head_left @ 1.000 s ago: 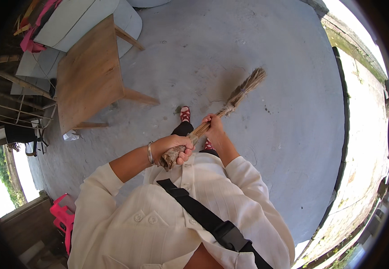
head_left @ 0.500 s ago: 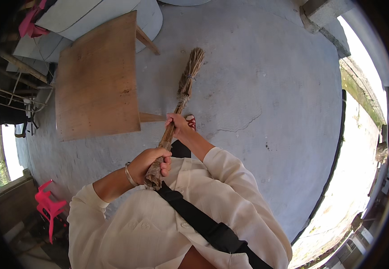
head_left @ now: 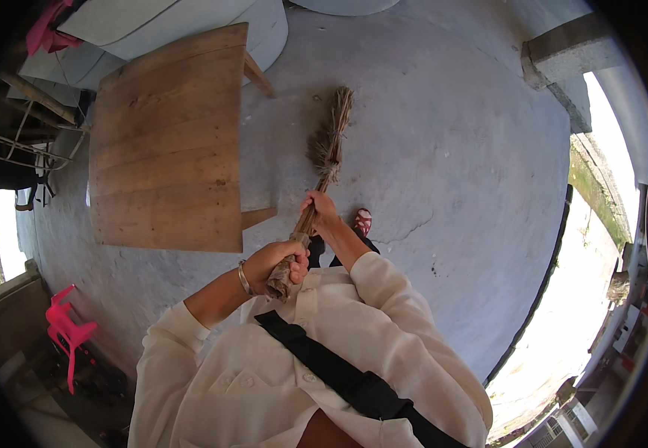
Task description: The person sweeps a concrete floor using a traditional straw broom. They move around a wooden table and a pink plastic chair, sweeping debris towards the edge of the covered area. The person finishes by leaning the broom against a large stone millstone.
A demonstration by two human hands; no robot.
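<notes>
A brown straw broom (head_left: 329,153) slants away from my body, its bristle end pointing ahead over the grey floor. My left hand (head_left: 283,261), with a bracelet at the wrist, is closed round the thick wrapped butt of the handle, close to my shirt. Farther up the handle, my right hand (head_left: 321,209) grips it just below where the bristles begin. Whether the bristle tip touches the floor I cannot tell; a dark shadow lies beside it. My right foot in a red and white shoe (head_left: 363,220) shows beyond my right forearm.
A wooden table (head_left: 167,142) stands left of the broom, one leg (head_left: 258,217) reaching near it. A pink plastic chair (head_left: 70,328) is at the lower left. A concrete post (head_left: 567,52) stands far right, and a dark floor edge (head_left: 540,299) borders bright ground on the right.
Both hands and the broom have shifted rightward in view, the broom's bristle end moving away from the table. The red and white shoe now shows farther right. The grip stays the same.
</notes>
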